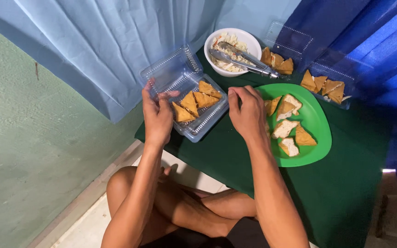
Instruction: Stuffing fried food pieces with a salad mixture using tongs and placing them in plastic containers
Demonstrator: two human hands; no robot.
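A: On the green-covered table [235, 160], left of centre, sits a clear hinged plastic box [198, 108] with its lid tipped back toward the far side. Four fried golden triangles [194, 102] lie in its tray, packed side by side, presumably so they fit the compartment.

B: Hands?

A: Left hand [157, 115] grips the box's near-left edge, thumb over the rim; a steadying hold, by the look of it, since the box is light. Right hand [248, 110] rests just right of the box, fingers curled and pinched together. Whether anything is between the fingertips cannot be told.

B: Surroundings?

A: Green plate [315, 119] touching the right hand's far side, carrying cut pieces [288, 126] with pale insides showing. Far of it, a white bowl [253, 46] of shredded filling with metal tongs [246, 59] laid across the rim, handles toward the right. Two more clear boxes [331, 87] of triangles stand far right, within reach.

B: Layout rationale?

A: Judged: supply right, packing left.
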